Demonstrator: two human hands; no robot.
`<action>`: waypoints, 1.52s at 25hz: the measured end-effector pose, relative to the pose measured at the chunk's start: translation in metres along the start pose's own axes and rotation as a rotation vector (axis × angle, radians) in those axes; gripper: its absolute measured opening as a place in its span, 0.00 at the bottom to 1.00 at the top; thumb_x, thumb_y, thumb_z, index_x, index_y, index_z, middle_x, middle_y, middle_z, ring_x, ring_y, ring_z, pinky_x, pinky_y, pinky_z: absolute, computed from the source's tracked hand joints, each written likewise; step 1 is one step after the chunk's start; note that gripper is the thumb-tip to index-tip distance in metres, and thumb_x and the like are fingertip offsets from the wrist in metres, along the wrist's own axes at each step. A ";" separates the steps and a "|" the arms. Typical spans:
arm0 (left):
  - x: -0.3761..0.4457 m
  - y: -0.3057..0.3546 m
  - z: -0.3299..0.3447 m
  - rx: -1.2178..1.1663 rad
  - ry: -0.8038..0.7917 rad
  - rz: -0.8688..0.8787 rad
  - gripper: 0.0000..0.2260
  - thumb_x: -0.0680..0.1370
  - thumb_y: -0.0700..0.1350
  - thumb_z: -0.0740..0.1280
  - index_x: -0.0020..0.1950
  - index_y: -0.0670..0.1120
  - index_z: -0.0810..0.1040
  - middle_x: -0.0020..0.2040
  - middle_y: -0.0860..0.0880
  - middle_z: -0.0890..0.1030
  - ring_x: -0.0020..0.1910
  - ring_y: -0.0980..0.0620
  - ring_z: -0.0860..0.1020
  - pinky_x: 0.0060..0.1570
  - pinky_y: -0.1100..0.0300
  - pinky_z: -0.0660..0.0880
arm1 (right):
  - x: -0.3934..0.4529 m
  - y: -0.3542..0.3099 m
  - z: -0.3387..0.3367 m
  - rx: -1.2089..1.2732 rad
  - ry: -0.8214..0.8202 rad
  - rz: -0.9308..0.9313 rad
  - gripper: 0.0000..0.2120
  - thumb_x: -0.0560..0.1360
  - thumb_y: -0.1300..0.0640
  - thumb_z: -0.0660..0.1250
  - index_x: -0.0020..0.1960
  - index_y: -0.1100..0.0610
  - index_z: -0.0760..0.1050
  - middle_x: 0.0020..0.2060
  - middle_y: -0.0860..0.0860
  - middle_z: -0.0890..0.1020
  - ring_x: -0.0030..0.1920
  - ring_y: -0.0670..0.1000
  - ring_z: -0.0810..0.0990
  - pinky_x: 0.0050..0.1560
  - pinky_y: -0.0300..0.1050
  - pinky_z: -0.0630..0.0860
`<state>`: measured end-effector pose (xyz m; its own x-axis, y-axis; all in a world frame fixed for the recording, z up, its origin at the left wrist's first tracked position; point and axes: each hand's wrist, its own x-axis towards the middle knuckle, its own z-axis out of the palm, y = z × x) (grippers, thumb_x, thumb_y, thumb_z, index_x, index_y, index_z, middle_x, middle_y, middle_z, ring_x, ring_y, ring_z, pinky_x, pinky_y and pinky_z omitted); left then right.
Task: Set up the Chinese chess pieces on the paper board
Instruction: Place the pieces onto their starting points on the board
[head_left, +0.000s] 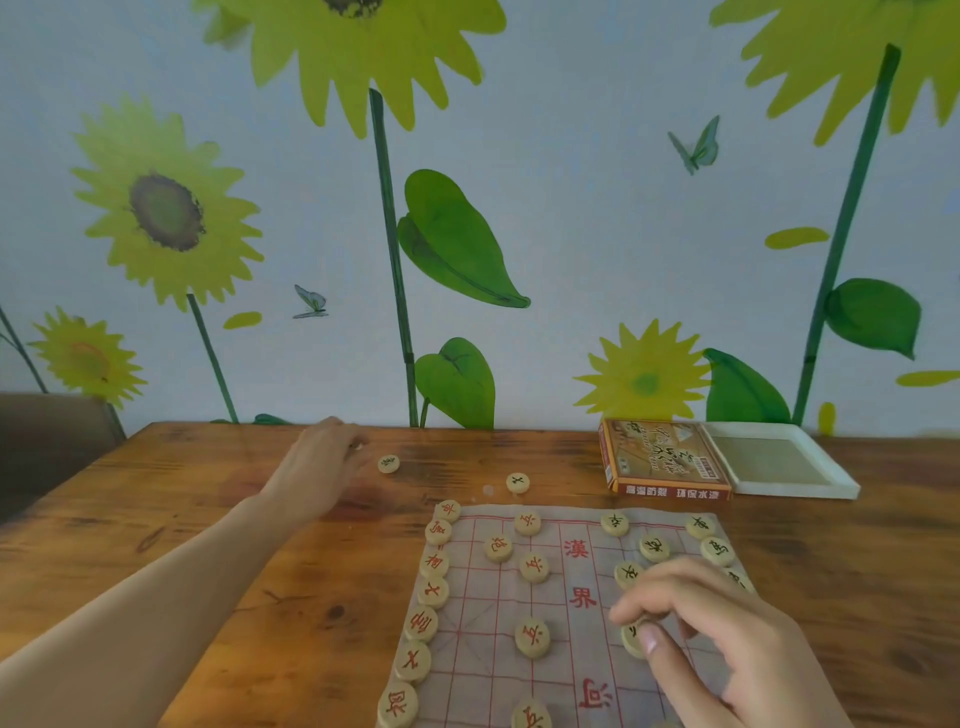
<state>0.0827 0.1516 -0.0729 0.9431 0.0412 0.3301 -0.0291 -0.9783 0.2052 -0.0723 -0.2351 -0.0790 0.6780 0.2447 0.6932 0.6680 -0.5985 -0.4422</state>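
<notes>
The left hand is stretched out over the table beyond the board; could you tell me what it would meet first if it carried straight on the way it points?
Most likely the loose piece lying just past the left hand, though depth is hard to judge.

A wooden worktop (208, 545) carries a paper board (519, 691) near its front edge. Beyond the board lie two loose pieces (388, 463) (518, 482), apart from each other. At the far right sit a printed box (662, 460) and, touching it, a white tray (784, 460).
</notes>
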 end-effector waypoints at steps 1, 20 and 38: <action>0.008 0.010 0.001 -0.003 -0.027 0.022 0.10 0.82 0.47 0.67 0.61 0.45 0.82 0.53 0.49 0.80 0.50 0.51 0.78 0.51 0.60 0.72 | 0.000 0.000 0.001 -0.012 0.000 -0.008 0.09 0.72 0.51 0.64 0.45 0.37 0.77 0.43 0.37 0.79 0.44 0.37 0.79 0.45 0.25 0.70; 0.031 0.170 0.030 0.101 -0.445 0.448 0.11 0.80 0.43 0.70 0.61 0.48 0.84 0.57 0.50 0.81 0.56 0.50 0.80 0.53 0.60 0.75 | 0.002 0.004 -0.019 0.047 -0.023 0.034 0.11 0.73 0.56 0.63 0.42 0.40 0.79 0.43 0.38 0.79 0.45 0.42 0.81 0.43 0.29 0.71; -0.127 0.227 -0.026 -1.300 -0.484 0.019 0.10 0.74 0.44 0.75 0.52 0.40 0.87 0.46 0.35 0.86 0.48 0.40 0.87 0.50 0.52 0.85 | 0.005 0.009 -0.024 0.187 -0.068 0.216 0.18 0.68 0.54 0.82 0.54 0.43 0.81 0.45 0.41 0.83 0.47 0.47 0.83 0.45 0.37 0.77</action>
<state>-0.0527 -0.0702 -0.0442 0.9512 -0.3046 0.0482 -0.0753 -0.0778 0.9941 -0.0700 -0.2580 -0.0659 0.8256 0.1815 0.5343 0.5465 -0.4930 -0.6769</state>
